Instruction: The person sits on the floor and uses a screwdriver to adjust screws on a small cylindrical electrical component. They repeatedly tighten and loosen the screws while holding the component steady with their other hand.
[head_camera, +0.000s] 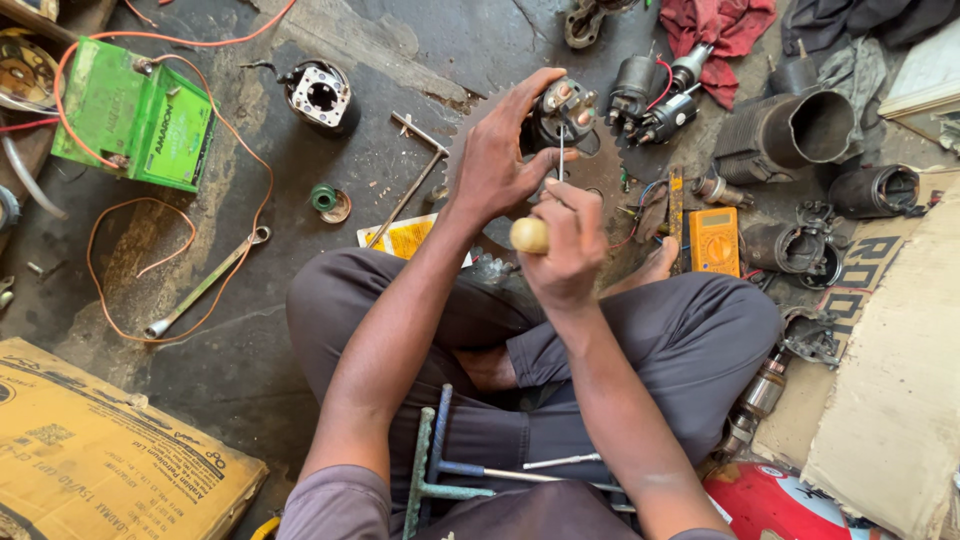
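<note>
I see my left hand (495, 160) at the upper middle of the frame, its grip clenched around a small dark cylindrical motor part (562, 112) with metal terminals on its end, fingers curled over the top and the thumb pressing from below. My right hand (565, 245) sits just beneath it, its grip closed on a screwdriver (530, 234) whose pale rounded handle end sticks out toward the left of my fist; the thin metal shaft runs up from the fist and meets the motor part. Both hands work above my crossed legs in dark grey trousers (690, 340), over a toothed grey gear wheel (600, 170) lying on the concrete floor (250, 360). At the upper left a green battery (135, 112) stands with an orange wire (180, 250) looping away from it across the floor. A long wrench (205, 285) lies at the left middle, and a round black and white housing (322, 95) sits near the top, left of my hands. Right of my hands an orange multimeter (713, 240) rests beside my foot, with several dark motor casings (790, 130) and a red rag (720, 30) in the upper right. A flattened cardboard box (90, 450) fills the lower left corner, and a green cross wrench (430, 465) lies on my lap at the bottom.
</note>
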